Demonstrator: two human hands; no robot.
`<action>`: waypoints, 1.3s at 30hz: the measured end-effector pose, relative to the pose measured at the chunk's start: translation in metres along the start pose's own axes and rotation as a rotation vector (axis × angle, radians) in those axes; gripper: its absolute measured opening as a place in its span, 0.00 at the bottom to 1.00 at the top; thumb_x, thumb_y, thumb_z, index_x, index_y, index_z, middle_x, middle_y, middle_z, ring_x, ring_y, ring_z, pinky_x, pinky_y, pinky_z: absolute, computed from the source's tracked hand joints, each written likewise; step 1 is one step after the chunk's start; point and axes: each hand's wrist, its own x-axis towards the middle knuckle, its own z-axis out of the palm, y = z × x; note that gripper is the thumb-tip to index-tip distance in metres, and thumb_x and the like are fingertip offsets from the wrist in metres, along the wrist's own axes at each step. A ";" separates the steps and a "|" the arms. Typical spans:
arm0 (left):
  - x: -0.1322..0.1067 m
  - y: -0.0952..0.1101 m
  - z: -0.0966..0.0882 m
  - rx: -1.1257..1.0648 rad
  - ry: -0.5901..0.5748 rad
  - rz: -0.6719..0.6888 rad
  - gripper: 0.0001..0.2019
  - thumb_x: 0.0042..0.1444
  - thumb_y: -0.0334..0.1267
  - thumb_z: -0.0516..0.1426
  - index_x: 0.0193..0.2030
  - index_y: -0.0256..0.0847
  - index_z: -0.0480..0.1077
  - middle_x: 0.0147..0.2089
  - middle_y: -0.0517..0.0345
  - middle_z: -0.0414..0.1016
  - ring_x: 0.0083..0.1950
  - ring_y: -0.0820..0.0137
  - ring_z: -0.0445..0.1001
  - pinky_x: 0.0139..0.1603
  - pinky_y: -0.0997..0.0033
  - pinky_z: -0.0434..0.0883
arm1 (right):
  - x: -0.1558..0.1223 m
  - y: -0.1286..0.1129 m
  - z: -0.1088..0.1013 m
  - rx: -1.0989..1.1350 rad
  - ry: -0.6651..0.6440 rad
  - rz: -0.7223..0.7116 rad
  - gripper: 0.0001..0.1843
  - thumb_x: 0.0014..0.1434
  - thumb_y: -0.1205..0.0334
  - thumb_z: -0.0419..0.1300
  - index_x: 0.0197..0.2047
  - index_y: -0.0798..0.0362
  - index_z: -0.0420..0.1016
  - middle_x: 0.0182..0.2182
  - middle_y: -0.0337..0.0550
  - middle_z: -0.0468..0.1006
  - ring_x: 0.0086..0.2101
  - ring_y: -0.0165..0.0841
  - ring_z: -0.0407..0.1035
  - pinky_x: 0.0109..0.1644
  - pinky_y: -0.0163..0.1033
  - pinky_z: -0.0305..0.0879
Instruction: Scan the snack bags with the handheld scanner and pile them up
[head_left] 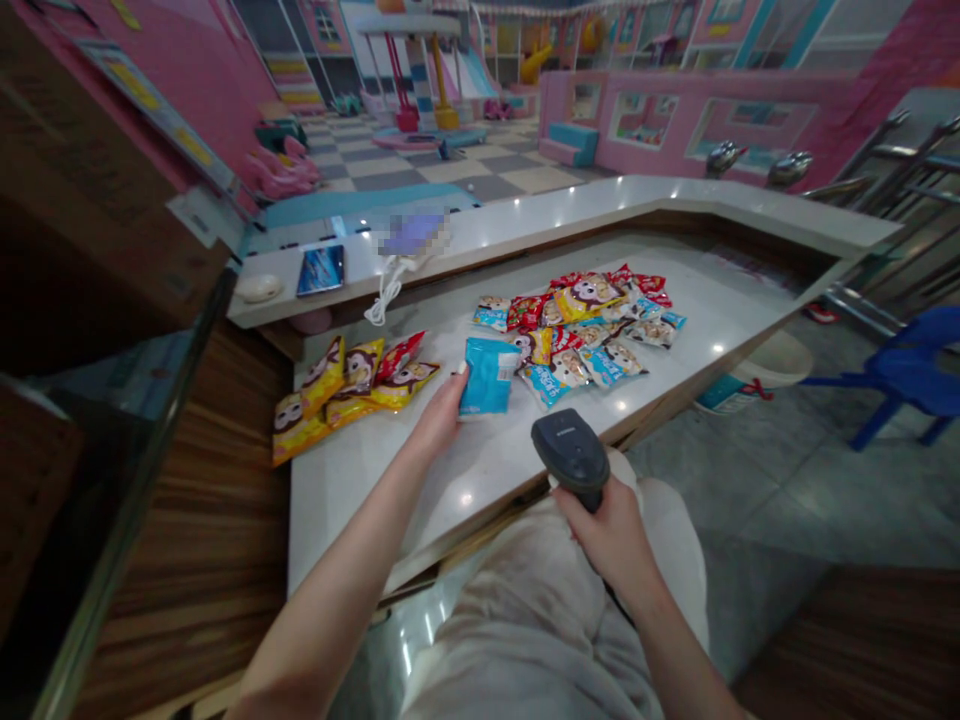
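Observation:
My left hand (444,408) is closed on the left edge of a blue snack bag (487,376), whose side with a pale label patch faces up. My right hand (611,528) is wrapped round the handle of a dark grey barcode scanner (570,448), held above my lap near the counter's front edge. The scanner's head points toward the bags. Just beyond the blue bag lies a heap of red, yellow and blue-white snack bags (589,295). To the left of my left hand sits a smaller pile of yellow and red snack bags (360,385).
A raised white ledge (525,215) runs behind the counter (360,500). On it are a phone (321,270), a white rounded object (259,289) and a blurred purple item with a white cable (386,290). A bucket (772,362) and blue stool (907,370) stand at right.

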 end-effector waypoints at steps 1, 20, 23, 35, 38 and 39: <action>-0.006 0.009 -0.009 0.128 0.073 0.096 0.25 0.64 0.56 0.53 0.53 0.37 0.75 0.51 0.46 0.80 0.56 0.55 0.76 0.62 0.49 0.68 | 0.000 0.001 0.000 0.001 -0.001 0.002 0.12 0.56 0.54 0.62 0.33 0.55 0.77 0.22 0.45 0.80 0.27 0.42 0.76 0.25 0.36 0.66; -0.026 -0.005 -0.152 1.524 0.361 0.194 0.38 0.64 0.47 0.49 0.77 0.36 0.40 0.79 0.42 0.36 0.77 0.45 0.37 0.72 0.35 0.44 | 0.002 0.003 -0.003 -0.023 0.001 -0.031 0.14 0.55 0.54 0.61 0.33 0.57 0.79 0.26 0.48 0.82 0.30 0.42 0.77 0.34 0.39 0.70; -0.022 0.004 -0.147 1.483 0.332 0.184 0.45 0.58 0.45 0.57 0.77 0.37 0.38 0.79 0.41 0.33 0.77 0.41 0.36 0.72 0.33 0.43 | 0.002 0.007 -0.006 -0.021 -0.003 -0.015 0.15 0.56 0.53 0.61 0.36 0.58 0.80 0.26 0.49 0.83 0.29 0.43 0.77 0.31 0.38 0.69; 0.037 -0.006 0.001 0.937 -0.258 0.614 0.32 0.63 0.39 0.52 0.73 0.41 0.52 0.76 0.47 0.49 0.76 0.60 0.51 0.75 0.53 0.51 | 0.004 0.013 -0.011 -0.035 0.010 0.007 0.16 0.57 0.53 0.61 0.37 0.58 0.80 0.22 0.46 0.81 0.25 0.41 0.75 0.28 0.37 0.67; 0.076 -0.024 0.025 0.841 -0.345 0.602 0.32 0.61 0.43 0.57 0.71 0.39 0.58 0.75 0.42 0.51 0.76 0.57 0.49 0.75 0.53 0.48 | 0.002 0.014 -0.011 -0.024 -0.003 0.028 0.17 0.57 0.53 0.61 0.39 0.59 0.80 0.20 0.44 0.79 0.23 0.40 0.75 0.25 0.37 0.67; 0.087 -0.029 0.030 0.829 -0.358 0.588 0.32 0.60 0.43 0.57 0.70 0.38 0.60 0.75 0.41 0.53 0.76 0.56 0.49 0.75 0.52 0.47 | 0.002 0.014 -0.011 -0.019 -0.004 0.034 0.17 0.58 0.53 0.61 0.39 0.59 0.80 0.20 0.43 0.79 0.22 0.40 0.74 0.25 0.37 0.67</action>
